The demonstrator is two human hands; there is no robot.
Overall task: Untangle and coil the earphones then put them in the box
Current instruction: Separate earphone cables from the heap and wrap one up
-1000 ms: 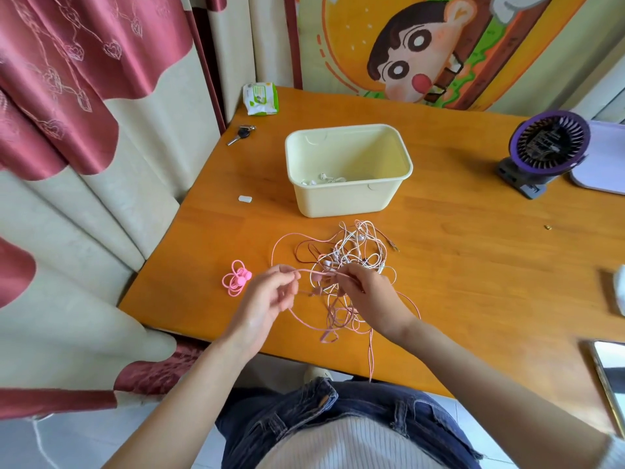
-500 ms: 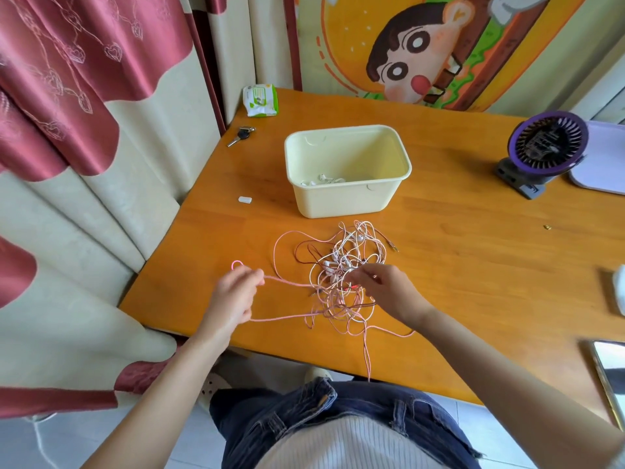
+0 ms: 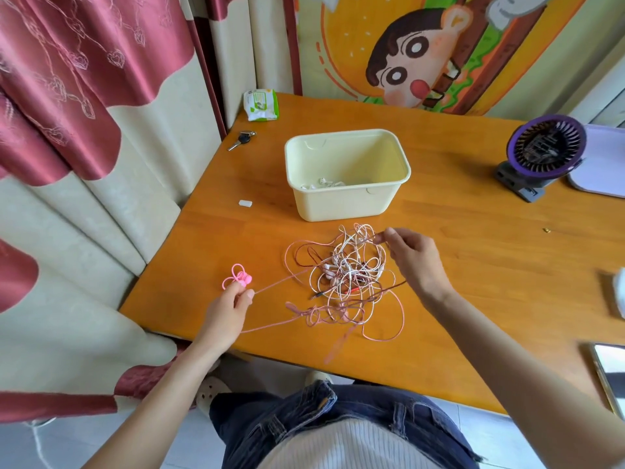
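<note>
A tangle of pink, white and dark earphone cables lies on the wooden table in front of the cream plastic box. White earphones lie inside the box. My left hand pinches a pink cable that runs taut from the tangle toward the table's left edge. My right hand pinches a strand at the tangle's far right side, just in front of the box. A coiled bright pink earphone set sits on the table just beyond my left hand.
A purple desk fan stands at the right, with a lilac tray behind it. A key, a green packet and a small white piece lie at the far left. A phone lies at the near right edge. Curtains hang on the left.
My left hand has pulled the pink cable out to the left, near the pink coil. My right hand has moved from the tangle's near side to its far right side.
</note>
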